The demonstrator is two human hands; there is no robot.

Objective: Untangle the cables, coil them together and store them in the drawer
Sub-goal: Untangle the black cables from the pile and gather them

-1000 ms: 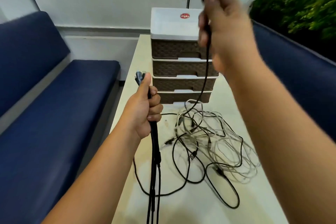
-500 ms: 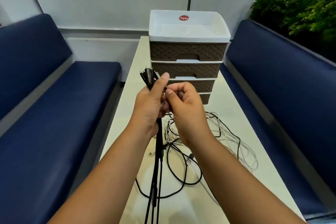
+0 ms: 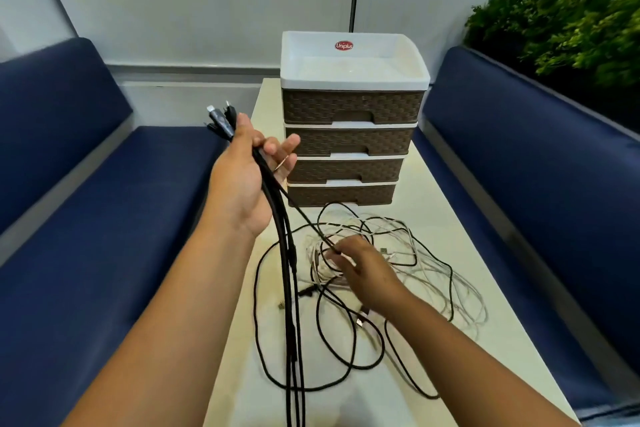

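My left hand is raised over the table's left edge and grips a bundle of black cables near their plugs, which stick up past my thumb; the strands hang down off the table. My right hand is low over the tangled pile of white and black cables and pinches one black strand that runs taut up to my left hand. Behind the pile stands the brown drawer unit with a white top tray, all its drawers shut.
The narrow white table runs away from me between two blue benches, one on the left and one on the right. A green plant stands at the back right.
A second ago my right hand held a cable end high. It came to my left hand, passed the end over, then dropped to the pile. My left hand rose slightly.
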